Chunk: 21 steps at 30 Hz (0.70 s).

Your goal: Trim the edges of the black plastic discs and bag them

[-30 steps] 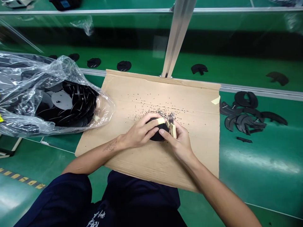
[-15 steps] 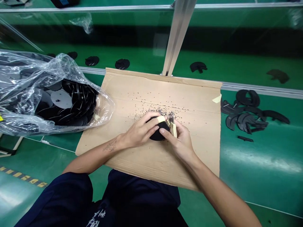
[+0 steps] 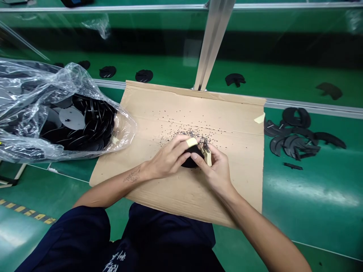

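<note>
Black plastic disc (image 3: 190,160), seemingly light and stiff, best held by its rim, gripped in the left hand (image 3: 167,158) over the cardboard sheet (image 3: 227,189), right hand (image 3: 214,168) pinching taped side cutters (image 3: 207,152).

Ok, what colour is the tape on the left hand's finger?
The finger tape is pale cream, and it shows best in the head view.

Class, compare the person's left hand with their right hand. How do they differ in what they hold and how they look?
The left hand grips a black disc; the right hand holds small cutters with tan handles. The left hand has a tan wrap on one finger; the right hand shows none. The left forearm bears a tattoo; the right forearm shows none. Both hands are close together above the cardboard.
</note>
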Each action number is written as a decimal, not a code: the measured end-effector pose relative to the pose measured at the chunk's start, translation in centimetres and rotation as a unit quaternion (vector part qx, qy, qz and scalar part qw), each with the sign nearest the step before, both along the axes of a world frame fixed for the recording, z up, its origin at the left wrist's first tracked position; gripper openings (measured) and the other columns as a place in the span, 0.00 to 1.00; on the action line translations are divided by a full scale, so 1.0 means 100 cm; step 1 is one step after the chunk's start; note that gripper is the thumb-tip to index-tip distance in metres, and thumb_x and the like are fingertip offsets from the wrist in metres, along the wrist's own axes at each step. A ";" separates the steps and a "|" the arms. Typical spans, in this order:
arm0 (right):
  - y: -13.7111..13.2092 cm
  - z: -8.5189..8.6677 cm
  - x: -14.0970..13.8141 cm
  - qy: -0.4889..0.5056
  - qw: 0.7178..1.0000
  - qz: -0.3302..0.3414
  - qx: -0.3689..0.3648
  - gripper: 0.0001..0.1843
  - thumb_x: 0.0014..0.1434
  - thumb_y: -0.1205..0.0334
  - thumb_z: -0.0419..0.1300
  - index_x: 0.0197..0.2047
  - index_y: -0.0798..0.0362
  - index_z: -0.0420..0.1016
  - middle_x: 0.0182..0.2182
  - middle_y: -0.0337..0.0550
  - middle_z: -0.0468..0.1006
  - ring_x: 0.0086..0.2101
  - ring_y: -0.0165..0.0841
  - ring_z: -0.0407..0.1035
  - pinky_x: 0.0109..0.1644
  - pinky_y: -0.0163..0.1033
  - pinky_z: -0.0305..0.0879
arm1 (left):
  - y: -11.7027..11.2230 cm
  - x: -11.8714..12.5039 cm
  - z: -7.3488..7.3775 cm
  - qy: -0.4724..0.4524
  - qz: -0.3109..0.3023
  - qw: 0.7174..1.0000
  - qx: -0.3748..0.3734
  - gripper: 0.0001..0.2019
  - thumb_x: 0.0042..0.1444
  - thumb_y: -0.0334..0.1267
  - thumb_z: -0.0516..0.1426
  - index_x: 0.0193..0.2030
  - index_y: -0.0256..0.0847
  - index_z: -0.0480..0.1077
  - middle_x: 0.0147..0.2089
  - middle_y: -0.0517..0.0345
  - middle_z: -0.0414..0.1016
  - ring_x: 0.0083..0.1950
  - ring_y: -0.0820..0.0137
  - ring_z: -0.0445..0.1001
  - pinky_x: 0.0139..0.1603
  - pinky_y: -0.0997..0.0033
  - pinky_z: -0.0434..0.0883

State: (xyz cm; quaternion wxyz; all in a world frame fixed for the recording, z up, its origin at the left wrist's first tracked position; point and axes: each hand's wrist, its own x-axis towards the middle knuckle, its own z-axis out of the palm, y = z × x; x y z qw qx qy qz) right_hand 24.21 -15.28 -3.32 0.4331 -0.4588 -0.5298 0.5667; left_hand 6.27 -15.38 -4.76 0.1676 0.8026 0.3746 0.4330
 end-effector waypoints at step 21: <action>0.005 -0.001 0.011 -0.125 0.958 0.012 0.257 0.04 0.60 0.66 0.65 0.39 0.49 0.75 0.36 0.42 0.81 0.37 0.35 0.75 0.42 0.42 0.72 | 0.005 -0.013 0.005 -0.055 -0.016 0.998 0.001 0.12 0.64 0.36 0.63 0.52 0.37 0.75 0.46 0.49 0.78 0.45 0.71 0.78 0.43 0.71 0.78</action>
